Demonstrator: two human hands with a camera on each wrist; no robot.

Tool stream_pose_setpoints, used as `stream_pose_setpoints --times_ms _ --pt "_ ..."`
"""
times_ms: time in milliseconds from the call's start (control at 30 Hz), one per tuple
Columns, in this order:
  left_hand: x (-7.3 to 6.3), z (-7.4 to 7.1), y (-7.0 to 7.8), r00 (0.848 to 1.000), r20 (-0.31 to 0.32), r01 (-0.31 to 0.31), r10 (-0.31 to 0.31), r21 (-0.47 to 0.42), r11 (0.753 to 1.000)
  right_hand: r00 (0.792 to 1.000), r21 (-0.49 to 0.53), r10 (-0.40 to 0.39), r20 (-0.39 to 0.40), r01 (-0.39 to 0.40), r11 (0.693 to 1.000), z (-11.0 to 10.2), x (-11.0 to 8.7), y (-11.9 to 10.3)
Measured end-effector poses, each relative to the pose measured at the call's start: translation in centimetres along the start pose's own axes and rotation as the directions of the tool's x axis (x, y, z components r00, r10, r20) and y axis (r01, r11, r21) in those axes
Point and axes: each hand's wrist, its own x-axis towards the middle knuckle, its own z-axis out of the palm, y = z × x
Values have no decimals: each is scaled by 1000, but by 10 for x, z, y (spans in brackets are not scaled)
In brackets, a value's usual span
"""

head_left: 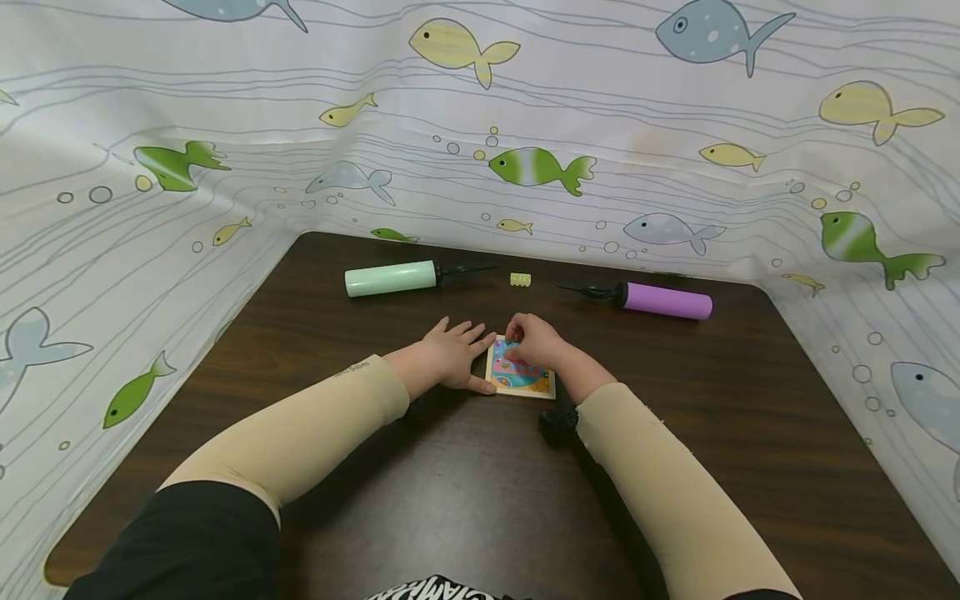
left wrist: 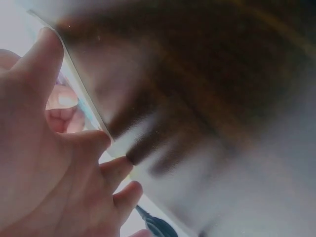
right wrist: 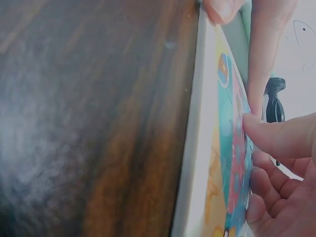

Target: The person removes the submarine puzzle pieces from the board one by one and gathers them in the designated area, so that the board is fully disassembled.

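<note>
A small square picture board (head_left: 525,390) with a pale wooden frame lies flat on the table; it shows a blue sea scene with a pink shape. My left hand (head_left: 452,354) lies at its left side with fingers spread, the thumb and forefinger touching the frame edge. Over the board is my right hand (head_left: 538,342), its fingers bent and its thumb (right wrist: 276,136) against the picture. In the right wrist view its other fingertips (right wrist: 257,180) also meet the surface. Whether a piece is pinched between them is hidden.
Behind the board lie a mint-green hand pump (head_left: 392,278), a small yellow block (head_left: 520,279) and a purple hand pump (head_left: 667,301). A fish-patterned curtain (head_left: 450,117) encloses the dark wooden table (head_left: 480,500) at the back and sides.
</note>
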Motion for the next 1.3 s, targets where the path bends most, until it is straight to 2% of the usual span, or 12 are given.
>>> stream_pose_setpoints --times_ms 567,967,1300 --pt "3 1 2 1000 17 13 -13 -4 1000 1000 -12 28 4 -28 1000 -1 3 1" --pt "0 -2 2 1000 16 3 -3 2 1000 1000 -32 -8 4 8 999 -4 3 0" --pt "1 -1 2 1000 14 3 -3 3 1000 1000 -62 1 11 0 998 -5 4 -3"
